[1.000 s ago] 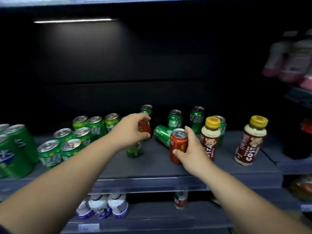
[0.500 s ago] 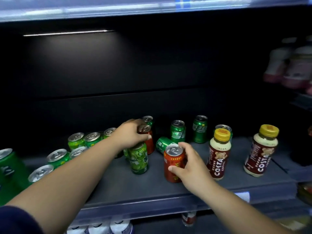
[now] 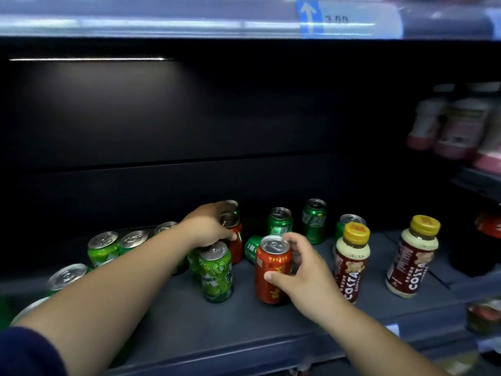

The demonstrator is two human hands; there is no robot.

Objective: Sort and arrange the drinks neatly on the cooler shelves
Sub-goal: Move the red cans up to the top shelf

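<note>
My right hand (image 3: 303,278) grips an upright red can (image 3: 272,270) standing on the grey cooler shelf (image 3: 206,327). My left hand (image 3: 207,226) is closed over the top of a second red can (image 3: 235,240) farther back. A light green can (image 3: 217,272) stands just in front of that one. Dark green cans (image 3: 280,221) stand behind, and one dark green can (image 3: 252,249) lies on its side behind the front red can. Two Costa coffee bottles (image 3: 351,263) with yellow caps stand upright to the right.
Several light green cans (image 3: 104,248) crowd the shelf's left side. Pink bottles (image 3: 455,128) sit on a higher shelf at the right, and a dark bottle with a red label (image 3: 482,240) stands at the far right. A price rail (image 3: 347,20) runs overhead.
The view has tilted up and moved closer. Both hands stay on their red cans; the front red can and the light green can now show nearer the shelf's front.
</note>
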